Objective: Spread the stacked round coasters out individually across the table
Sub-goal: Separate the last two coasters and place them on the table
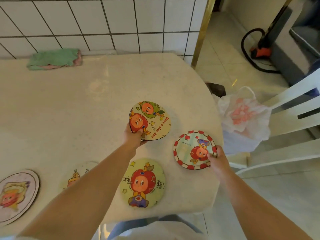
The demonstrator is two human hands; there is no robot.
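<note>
- The desk (72,94) has a pale, glossy stone-like top with a rounded corner on the right.
- The left hand (132,136) holds a small stack of coasters (152,121) tilted above the desk; its thumb presses on the printed top face and the fingers curl beneath. The top coaster is round and thin with a dark edge, showing two cartoon fruit faces, stars and the words "Have a nice day".
- The right hand (217,159) pinches the rim of a red-bordered coaster (192,149) near the desk's right edge, thumb on top, the other fingers hidden under it. Whether it touches the desk I cannot tell.
- A yellow-green coaster (143,183) with one apple-headed figure lies flat near the front edge, between the two forearms.
- A pale coaster (78,172) lies half hidden behind the left forearm.
- A pinkish coaster (17,194) lies flat at the far left.
- A folded green and pink cloth (54,58), soft and fuzzy, sits at the back by the white tiled wall (103,19).
</note>
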